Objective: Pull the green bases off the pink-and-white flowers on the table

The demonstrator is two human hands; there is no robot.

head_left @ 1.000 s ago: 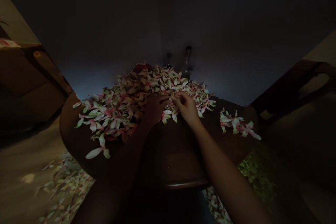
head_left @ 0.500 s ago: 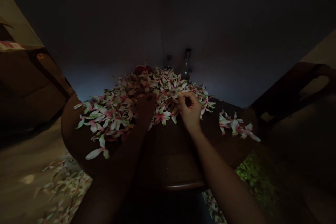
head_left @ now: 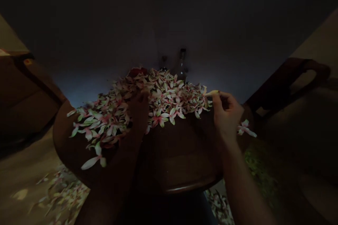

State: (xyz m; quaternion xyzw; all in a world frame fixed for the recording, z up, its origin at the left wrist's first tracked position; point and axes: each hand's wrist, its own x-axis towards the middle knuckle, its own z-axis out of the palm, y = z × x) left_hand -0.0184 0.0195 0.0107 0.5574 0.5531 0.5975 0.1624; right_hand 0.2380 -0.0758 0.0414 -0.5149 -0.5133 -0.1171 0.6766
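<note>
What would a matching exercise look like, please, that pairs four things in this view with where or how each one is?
Things
1. Right hand
2. Left hand
3. Tall clear bottle with a dark cap
4. Bright green leafy heap

Places and states
A. Standing behind the piled pink-and-white flowers
B. Low on the right, past the edge of the rounded brown table
C. In deep shadow in front of the flowers, its grip unclear
D. Pinching a pale yellowish petal

Right pairs: 1-D, 2-C, 3-A, 4-B

The flowers (head_left: 169, 95) look matt, the table (head_left: 179, 151) glossy wood, the bottle (head_left: 181, 67) shiny glass.
</note>
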